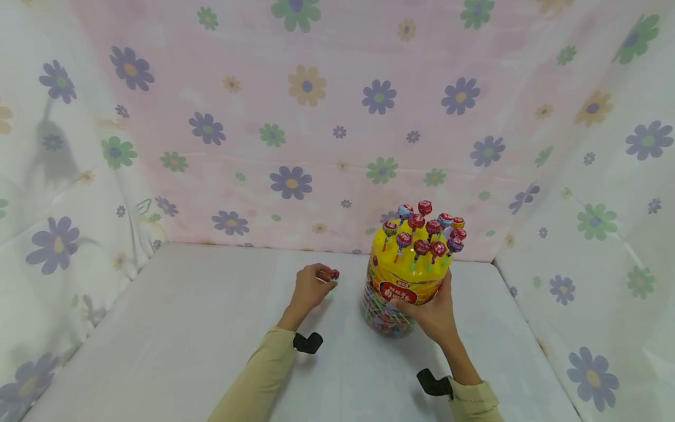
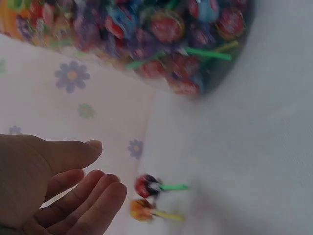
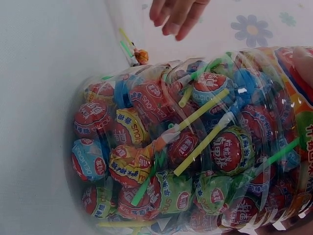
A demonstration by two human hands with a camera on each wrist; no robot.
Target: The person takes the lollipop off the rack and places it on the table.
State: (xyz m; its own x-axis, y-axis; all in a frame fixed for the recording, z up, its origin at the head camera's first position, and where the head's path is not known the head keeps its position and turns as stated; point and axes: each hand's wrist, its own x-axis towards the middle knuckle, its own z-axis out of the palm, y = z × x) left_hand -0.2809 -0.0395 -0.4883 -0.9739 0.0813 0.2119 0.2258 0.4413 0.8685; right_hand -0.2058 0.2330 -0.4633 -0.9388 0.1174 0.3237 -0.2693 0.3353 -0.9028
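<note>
My left hand (image 1: 311, 286) is beside the lollipop with a red head (image 1: 334, 274), left of the jar. In the left wrist view, thumb and fingers (image 2: 100, 196) are parted with nothing between them. Just past the fingertips are a dark red lollipop (image 2: 147, 186) on a green stick and an orange lollipop (image 2: 142, 209) on a yellow stick. My right hand (image 1: 436, 313) grips the big clear jar (image 1: 387, 313) from its right side, thumb across the front label. Wrapped lollipops fill the jar. Several more lollipops (image 1: 420, 247) stand upright in its yellow lid (image 1: 387, 261).
The jar stands on a white tabletop (image 1: 174, 340). Flowered cloth (image 1: 337, 117) hangs behind the table and along both sides. A black wrist mount (image 1: 307, 343) is on my left forearm and another black mount (image 1: 434, 384) on my right.
</note>
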